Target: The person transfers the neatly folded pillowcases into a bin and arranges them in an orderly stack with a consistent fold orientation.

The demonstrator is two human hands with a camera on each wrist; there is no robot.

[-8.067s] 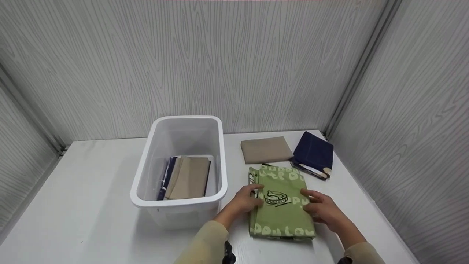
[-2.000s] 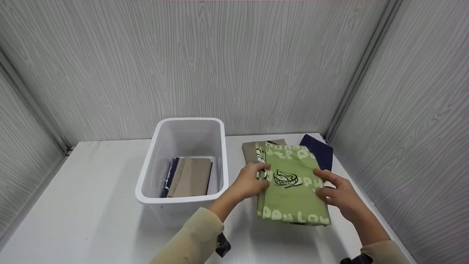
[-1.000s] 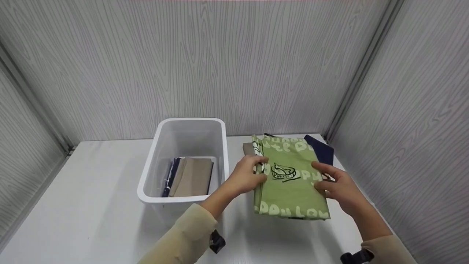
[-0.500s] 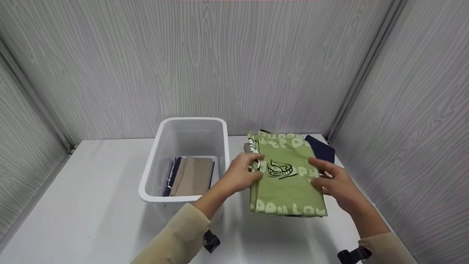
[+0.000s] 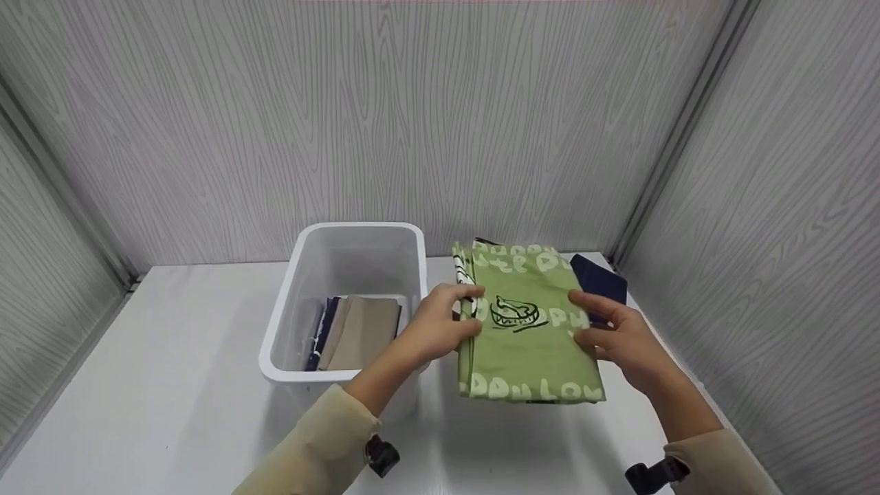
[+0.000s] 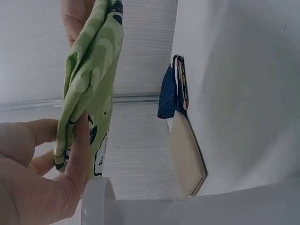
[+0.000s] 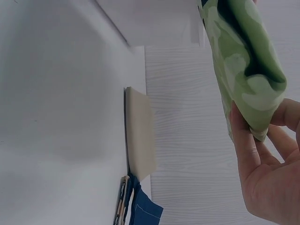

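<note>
A folded green cloth (image 5: 529,357) with pale lettering and a black line drawing is held up over the white table, its shadow beneath it. My left hand (image 5: 440,323) pinches its left edge, where several fold layers show. On the opposite edge my right hand (image 5: 622,337) grips it between thumb and fingers. The left wrist view shows the layered green cloth (image 6: 89,79) between the fingers of the left hand (image 6: 51,178). In the right wrist view, the right hand (image 7: 267,159) holds a corner of the cloth from below.
Left of the cloth stands a white plastic bin (image 5: 275,344) with folded beige (image 5: 364,330) and navy cloths inside. Behind the green cloth lie a folded navy cloth (image 5: 601,278) and a beige one (image 7: 140,136), hidden in the head view. Walls (image 5: 344,124) enclose the table.
The green cloth, first lying on the table between both hands, has been lifted. Over the last second, both hands have carried it slightly left towards the bin.
</note>
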